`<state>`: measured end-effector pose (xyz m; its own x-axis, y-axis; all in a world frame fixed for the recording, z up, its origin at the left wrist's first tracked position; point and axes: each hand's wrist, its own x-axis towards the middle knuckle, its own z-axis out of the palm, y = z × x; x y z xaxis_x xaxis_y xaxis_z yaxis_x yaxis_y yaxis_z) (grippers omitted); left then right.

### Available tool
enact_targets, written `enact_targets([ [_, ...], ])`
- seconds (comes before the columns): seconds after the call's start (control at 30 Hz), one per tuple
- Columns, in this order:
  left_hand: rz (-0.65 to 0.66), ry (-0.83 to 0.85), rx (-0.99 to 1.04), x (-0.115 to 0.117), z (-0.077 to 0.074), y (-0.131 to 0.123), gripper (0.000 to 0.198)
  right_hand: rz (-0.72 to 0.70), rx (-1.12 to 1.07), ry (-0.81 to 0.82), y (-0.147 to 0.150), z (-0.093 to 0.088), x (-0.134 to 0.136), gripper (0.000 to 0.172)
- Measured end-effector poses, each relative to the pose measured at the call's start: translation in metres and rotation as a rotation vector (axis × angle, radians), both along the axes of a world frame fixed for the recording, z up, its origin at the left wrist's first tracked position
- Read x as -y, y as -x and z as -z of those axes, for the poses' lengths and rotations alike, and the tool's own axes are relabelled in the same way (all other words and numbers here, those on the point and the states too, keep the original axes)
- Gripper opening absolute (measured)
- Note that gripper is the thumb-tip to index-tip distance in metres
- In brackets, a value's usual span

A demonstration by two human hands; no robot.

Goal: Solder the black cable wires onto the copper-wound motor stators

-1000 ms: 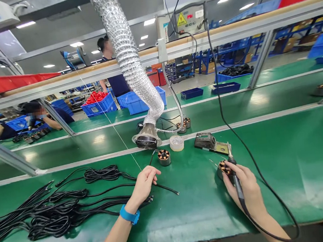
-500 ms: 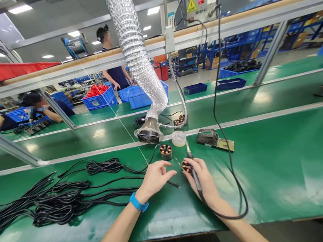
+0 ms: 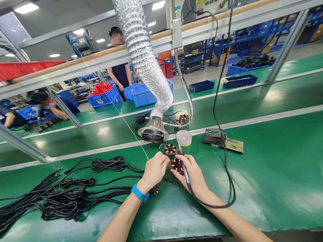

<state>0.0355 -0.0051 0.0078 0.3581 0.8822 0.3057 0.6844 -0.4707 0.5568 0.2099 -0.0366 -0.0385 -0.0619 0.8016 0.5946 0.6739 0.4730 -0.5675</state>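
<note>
My right hand point(image 3: 195, 173) is closed around a soldering iron point(image 3: 183, 164) and also grips a round copper-wound stator point(image 3: 177, 165) against the green bench. My left hand point(image 3: 153, 171), with a blue wristband, has its fingers curled at the stator's left side, pinching something thin that I cannot make out. A second stator point(image 3: 170, 149) stands just behind them. The iron's black cord point(image 3: 228, 175) loops off to the right.
A silver exhaust hose ends in a hood point(image 3: 152, 133) right behind my hands, beside a white tub point(image 3: 184, 137) and the iron's stand point(image 3: 223, 140). Bundled black cables point(image 3: 61, 194) cover the bench at left. Two people work beyond the frame rails.
My right hand has carried the iron and stator leftward, from the right of the stand to the spot before the hood. My left hand has closed in on the stator.
</note>
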Motion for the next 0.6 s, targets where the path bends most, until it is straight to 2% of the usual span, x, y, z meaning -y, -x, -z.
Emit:
enact_targets([
  [0.13,0.095,0.093,0.020,-0.021,-0.005,0.002,0.030,-0.060,-0.074,0.075,-0.005,-0.003,0.000,0.045],
  [0.23,0.194,0.313,0.174,-0.031,-0.004,0.006,0.029,-0.148,-0.128,0.101,-0.015,-0.003,-0.001,0.050],
  [0.33,0.206,0.534,0.351,-0.028,0.001,0.011,0.030,-0.277,-0.148,0.125,-0.023,-0.006,-0.002,0.051],
  [0.4,0.184,0.611,0.409,-0.021,0.005,0.014,0.036,-0.324,-0.160,0.137,-0.025,-0.009,-0.001,0.049],
  [0.5,0.147,0.642,0.452,-0.015,0.010,0.018,0.045,-0.342,-0.181,0.149,-0.025,-0.012,0.000,0.048],
  [0.6,0.139,0.523,0.438,-0.019,0.016,0.016,0.044,-0.363,-0.184,0.173,-0.025,-0.011,0.000,0.052],
])
